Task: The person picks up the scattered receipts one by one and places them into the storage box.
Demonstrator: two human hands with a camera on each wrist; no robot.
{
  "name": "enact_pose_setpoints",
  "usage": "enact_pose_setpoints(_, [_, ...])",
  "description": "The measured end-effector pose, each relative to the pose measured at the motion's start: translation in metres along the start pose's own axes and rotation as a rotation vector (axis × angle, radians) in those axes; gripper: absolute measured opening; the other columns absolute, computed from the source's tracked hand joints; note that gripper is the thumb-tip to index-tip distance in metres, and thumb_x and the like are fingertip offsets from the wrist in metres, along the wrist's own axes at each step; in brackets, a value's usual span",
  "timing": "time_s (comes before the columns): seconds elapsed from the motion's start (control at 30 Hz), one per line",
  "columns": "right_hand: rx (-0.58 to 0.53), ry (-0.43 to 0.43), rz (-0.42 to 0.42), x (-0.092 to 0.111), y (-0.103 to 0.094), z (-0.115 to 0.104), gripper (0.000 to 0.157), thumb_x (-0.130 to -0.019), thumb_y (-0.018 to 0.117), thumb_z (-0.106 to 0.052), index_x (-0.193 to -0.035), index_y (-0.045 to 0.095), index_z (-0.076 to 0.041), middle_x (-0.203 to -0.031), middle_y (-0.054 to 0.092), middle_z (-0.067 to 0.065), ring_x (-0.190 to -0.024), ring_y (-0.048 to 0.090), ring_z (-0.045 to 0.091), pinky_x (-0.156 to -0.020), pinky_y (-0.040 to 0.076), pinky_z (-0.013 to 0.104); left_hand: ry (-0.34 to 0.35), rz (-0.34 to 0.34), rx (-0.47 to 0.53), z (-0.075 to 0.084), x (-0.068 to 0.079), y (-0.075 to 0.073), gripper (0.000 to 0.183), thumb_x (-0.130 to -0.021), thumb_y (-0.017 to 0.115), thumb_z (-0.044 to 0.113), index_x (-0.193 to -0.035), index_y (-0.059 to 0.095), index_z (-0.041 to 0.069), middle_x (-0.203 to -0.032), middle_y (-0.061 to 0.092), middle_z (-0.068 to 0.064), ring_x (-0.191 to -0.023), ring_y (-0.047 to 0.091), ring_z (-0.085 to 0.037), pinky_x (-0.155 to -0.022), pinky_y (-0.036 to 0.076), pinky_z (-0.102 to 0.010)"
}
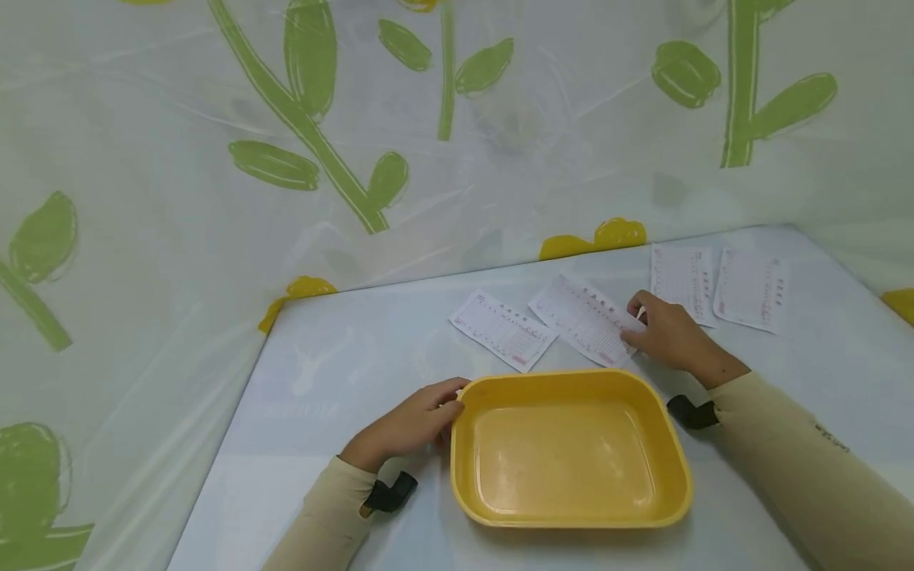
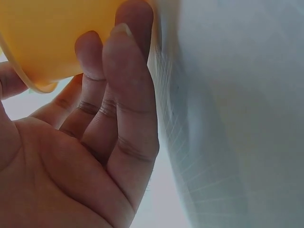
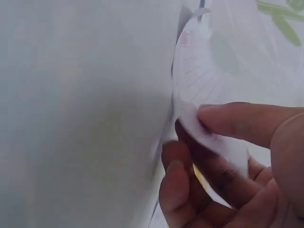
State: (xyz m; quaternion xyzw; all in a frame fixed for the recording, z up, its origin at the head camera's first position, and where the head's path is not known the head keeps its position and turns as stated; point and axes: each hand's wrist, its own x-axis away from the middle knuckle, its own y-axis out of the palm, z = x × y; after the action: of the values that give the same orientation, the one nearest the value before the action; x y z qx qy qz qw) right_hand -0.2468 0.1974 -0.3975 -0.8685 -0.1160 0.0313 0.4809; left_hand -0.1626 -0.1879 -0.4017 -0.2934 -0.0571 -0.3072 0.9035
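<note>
A yellow plastic basin [image 1: 564, 456] sits on the white table in the head view, with nothing lying in it. My left hand [image 1: 414, 416] grips its left side at the far corner; the left wrist view has the thumb at the rim and the fingers [image 2: 128, 85] against the outer wall. Behind the basin, my right hand [image 1: 671, 333] pinches the right edge of a printed paper slip [image 1: 581, 317]. In the right wrist view, the slip [image 3: 194, 71] curves up between thumb and fingers.
Another printed slip [image 1: 503, 329] lies just left of the pinched one. Two more, a slip [image 1: 681, 277] and a slip [image 1: 750, 289], lie at the back right. A white sheet [image 1: 500, 159] with green leaf prints hangs along the table's far edge.
</note>
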Motion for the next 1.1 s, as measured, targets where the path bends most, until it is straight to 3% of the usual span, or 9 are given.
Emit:
enact_pose_setpoints(0.1, [-0.005, 0.046, -0.007, 0.003, -0.003, 0.003, 0.037, -0.096, 0.061, -0.019, -0.121, 0.045, 0.003, -0.104, 0.061, 0.028, -0.073, 0.055, 0.025, -0.059, 0.047, 0.029, 0.000, -0.001, 0.004, 0.000, -0.001, 0.000, 0.037, -0.102, 0.041, 0.023, -0.135, 0.055, 0.023, -0.102, 0.066, -0.005, -0.073, 0.063, -0.019, -0.064, 0.057, -0.034])
enact_pose_setpoints(0.2, [-0.016, 0.062, 0.016, 0.009, -0.007, 0.004, 0.039, -0.099, 0.055, -0.019, -0.129, 0.044, 0.003, -0.095, 0.061, 0.023, -0.071, 0.054, 0.024, -0.056, 0.045, 0.029, -0.010, 0.004, 0.000, -0.001, -0.001, -0.001, 0.037, -0.102, 0.040, 0.024, -0.136, 0.055, 0.024, -0.104, 0.066, -0.003, -0.076, 0.065, -0.019, -0.066, 0.058, -0.034])
enact_pose_setpoints(0.3, [-0.035, 0.047, 0.057, 0.016, -0.013, 0.001, 0.040, -0.101, 0.052, -0.018, -0.133, 0.042, 0.003, -0.079, 0.057, 0.014, -0.064, 0.050, 0.022, -0.052, 0.042, 0.029, -0.009, 0.016, -0.015, -0.001, -0.001, -0.002, 0.037, -0.102, 0.040, 0.024, -0.136, 0.056, 0.023, -0.108, 0.067, -0.002, -0.081, 0.065, -0.017, -0.072, 0.057, -0.032])
enact_pose_setpoints(0.4, [-0.059, 0.016, 0.111, 0.024, -0.020, -0.005, 0.039, -0.102, 0.050, -0.017, -0.134, 0.043, 0.004, -0.078, 0.057, 0.015, -0.060, 0.048, 0.021, -0.050, 0.041, 0.030, -0.009, 0.028, -0.014, -0.001, -0.001, -0.002, 0.037, -0.102, 0.041, 0.024, -0.136, 0.056, 0.021, -0.111, 0.067, -0.004, -0.084, 0.065, -0.017, -0.076, 0.057, -0.032])
enact_pose_setpoints(0.7, [-0.151, -0.022, 0.323, 0.046, -0.027, -0.014, 0.040, -0.103, 0.049, -0.022, -0.134, 0.046, 0.003, -0.094, 0.062, 0.022, -0.063, 0.049, 0.021, -0.046, 0.042, 0.026, -0.022, 0.027, 0.042, 0.000, -0.002, 0.001, 0.037, -0.102, 0.043, 0.024, -0.136, 0.056, 0.018, -0.113, 0.066, -0.007, -0.086, 0.064, -0.017, -0.079, 0.058, -0.034])
enact_pose_setpoints(0.87, [-0.239, -0.017, 0.366, 0.056, -0.028, -0.026, 0.041, -0.103, 0.049, -0.026, -0.134, 0.048, 0.000, -0.100, 0.061, 0.020, -0.061, 0.048, 0.018, -0.046, 0.044, 0.025, -0.023, 0.046, 0.033, -0.002, -0.003, 0.002, 0.038, -0.101, 0.042, 0.023, -0.135, 0.057, 0.019, -0.110, 0.066, -0.005, -0.085, 0.063, -0.017, -0.078, 0.057, -0.032])
enact_pose_setpoints(1.0, [-0.314, -0.067, 0.374, 0.064, -0.029, -0.036, 0.035, -0.104, 0.048, -0.024, -0.130, 0.051, -0.001, -0.107, 0.062, 0.018, -0.059, 0.048, 0.016, -0.043, 0.039, 0.026, -0.023, 0.052, 0.041, -0.003, -0.003, 0.002, 0.037, -0.101, 0.040, 0.023, -0.135, 0.056, 0.019, -0.105, 0.067, -0.003, -0.084, 0.064, -0.017, -0.077, 0.056, -0.031])
enact_pose_setpoints(1.1, [-0.377, -0.111, 0.366, 0.068, -0.030, -0.042, 0.032, -0.105, 0.045, -0.023, -0.129, 0.052, -0.003, -0.117, 0.062, 0.013, -0.069, 0.055, 0.012, -0.049, 0.046, 0.021, -0.016, 0.042, 0.045, -0.002, -0.002, 0.000, 0.037, -0.102, 0.039, 0.023, -0.136, 0.055, 0.019, -0.102, 0.067, -0.002, -0.084, 0.064, -0.017, -0.077, 0.056, -0.031])
